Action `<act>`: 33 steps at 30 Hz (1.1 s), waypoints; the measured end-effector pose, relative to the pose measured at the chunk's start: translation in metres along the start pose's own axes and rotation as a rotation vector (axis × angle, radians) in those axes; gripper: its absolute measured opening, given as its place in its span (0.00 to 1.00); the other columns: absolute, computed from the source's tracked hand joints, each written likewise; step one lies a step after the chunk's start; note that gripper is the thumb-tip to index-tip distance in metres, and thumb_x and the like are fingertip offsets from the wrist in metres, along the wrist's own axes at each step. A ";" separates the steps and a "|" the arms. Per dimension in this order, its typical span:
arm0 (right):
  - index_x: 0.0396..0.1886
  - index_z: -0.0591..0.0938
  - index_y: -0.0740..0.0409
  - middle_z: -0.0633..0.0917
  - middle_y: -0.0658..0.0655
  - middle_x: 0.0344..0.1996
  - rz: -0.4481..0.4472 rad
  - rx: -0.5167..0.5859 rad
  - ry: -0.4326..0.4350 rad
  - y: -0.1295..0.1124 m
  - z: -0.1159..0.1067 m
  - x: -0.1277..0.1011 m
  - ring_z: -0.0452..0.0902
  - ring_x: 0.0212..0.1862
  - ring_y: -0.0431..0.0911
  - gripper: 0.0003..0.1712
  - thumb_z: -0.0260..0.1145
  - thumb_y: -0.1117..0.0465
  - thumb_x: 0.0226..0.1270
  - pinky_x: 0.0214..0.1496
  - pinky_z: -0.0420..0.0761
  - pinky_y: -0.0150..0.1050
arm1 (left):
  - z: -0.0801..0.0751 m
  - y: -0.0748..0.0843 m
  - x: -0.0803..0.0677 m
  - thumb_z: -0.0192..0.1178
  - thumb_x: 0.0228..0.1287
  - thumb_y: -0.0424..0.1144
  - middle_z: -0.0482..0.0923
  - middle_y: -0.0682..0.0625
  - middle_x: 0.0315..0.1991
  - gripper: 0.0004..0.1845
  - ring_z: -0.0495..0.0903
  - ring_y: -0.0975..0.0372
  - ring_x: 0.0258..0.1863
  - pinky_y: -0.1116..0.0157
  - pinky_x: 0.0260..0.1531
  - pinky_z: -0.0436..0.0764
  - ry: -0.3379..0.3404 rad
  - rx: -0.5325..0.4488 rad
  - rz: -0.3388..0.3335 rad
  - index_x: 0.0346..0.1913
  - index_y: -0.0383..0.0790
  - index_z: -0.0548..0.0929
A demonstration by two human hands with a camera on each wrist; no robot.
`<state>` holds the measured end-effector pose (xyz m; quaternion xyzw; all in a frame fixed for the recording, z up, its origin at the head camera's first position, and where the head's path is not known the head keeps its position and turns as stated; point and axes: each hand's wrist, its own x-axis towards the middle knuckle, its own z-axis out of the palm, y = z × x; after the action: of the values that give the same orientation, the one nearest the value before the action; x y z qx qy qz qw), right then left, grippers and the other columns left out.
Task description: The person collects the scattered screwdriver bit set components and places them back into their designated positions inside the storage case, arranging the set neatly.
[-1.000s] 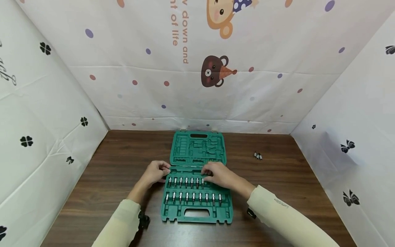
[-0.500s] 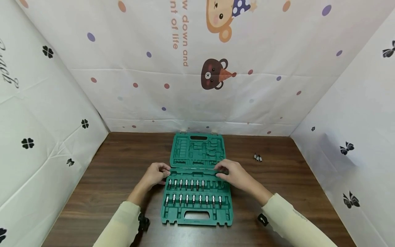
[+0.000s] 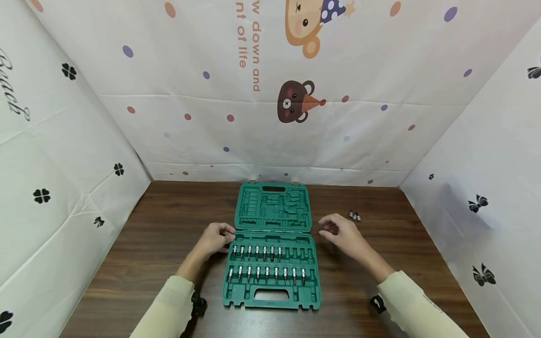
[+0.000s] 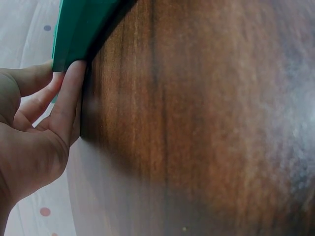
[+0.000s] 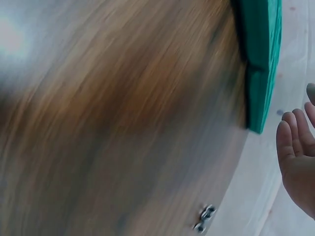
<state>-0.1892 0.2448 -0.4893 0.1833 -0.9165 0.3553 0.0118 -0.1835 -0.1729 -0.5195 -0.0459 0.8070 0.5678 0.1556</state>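
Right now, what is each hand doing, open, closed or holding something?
Left hand: fingers rest against the left edge of the green tool case; grip unclear.
Right hand: open, holding nothing, beside the case.

The open tool case (image 3: 271,253) lies mid-table (image 3: 169,225), left hand (image 3: 216,238) at its left edge, right hand (image 3: 340,232) off its right side, loose bits (image 3: 354,216) farther right behind

Left hand (image 3: 216,238) curled in a grip; right hand (image 3: 341,232) hovers, fingers relaxed.
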 end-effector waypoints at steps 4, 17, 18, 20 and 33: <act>0.56 0.83 0.57 0.85 0.56 0.48 0.020 -0.034 0.036 0.015 -0.007 -0.001 0.83 0.47 0.45 0.18 0.74 0.60 0.69 0.47 0.86 0.43 | 0.000 0.000 0.000 0.58 0.74 0.26 0.79 0.39 0.43 0.09 0.83 0.54 0.39 0.56 0.36 0.90 -0.002 0.001 0.002 0.52 0.31 0.84; 0.58 0.81 0.62 0.82 0.61 0.49 0.105 -0.107 0.117 0.052 -0.028 -0.004 0.83 0.48 0.54 0.21 0.74 0.62 0.68 0.48 0.86 0.49 | 0.000 0.001 -0.001 0.58 0.74 0.26 0.79 0.40 0.43 0.09 0.83 0.55 0.39 0.56 0.36 0.90 0.000 0.004 -0.003 0.52 0.31 0.84; 0.58 0.81 0.62 0.81 0.62 0.50 0.111 -0.113 0.120 0.055 -0.030 -0.004 0.83 0.48 0.54 0.21 0.74 0.62 0.68 0.48 0.86 0.49 | 0.000 0.001 -0.001 0.58 0.74 0.26 0.79 0.40 0.42 0.09 0.82 0.55 0.39 0.56 0.36 0.90 0.001 0.003 -0.005 0.52 0.31 0.84; 0.59 0.80 0.63 0.80 0.63 0.51 0.123 -0.128 0.126 0.062 -0.032 -0.003 0.82 0.48 0.55 0.22 0.74 0.62 0.69 0.47 0.85 0.48 | 0.000 0.001 -0.001 0.58 0.74 0.26 0.79 0.40 0.42 0.09 0.82 0.55 0.39 0.56 0.36 0.90 0.000 0.006 -0.002 0.53 0.31 0.83; 0.60 0.78 0.65 0.76 0.67 0.56 0.206 -0.154 0.127 0.087 -0.043 0.004 0.78 0.52 0.60 0.23 0.72 0.60 0.70 0.51 0.81 0.56 | 0.000 0.002 0.000 0.58 0.74 0.26 0.79 0.40 0.42 0.09 0.82 0.55 0.39 0.56 0.36 0.90 -0.001 0.004 -0.002 0.52 0.31 0.84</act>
<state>-0.2278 0.3306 -0.5125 0.0640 -0.9525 0.2940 0.0473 -0.1839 -0.1724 -0.5178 -0.0460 0.8080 0.5661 0.1565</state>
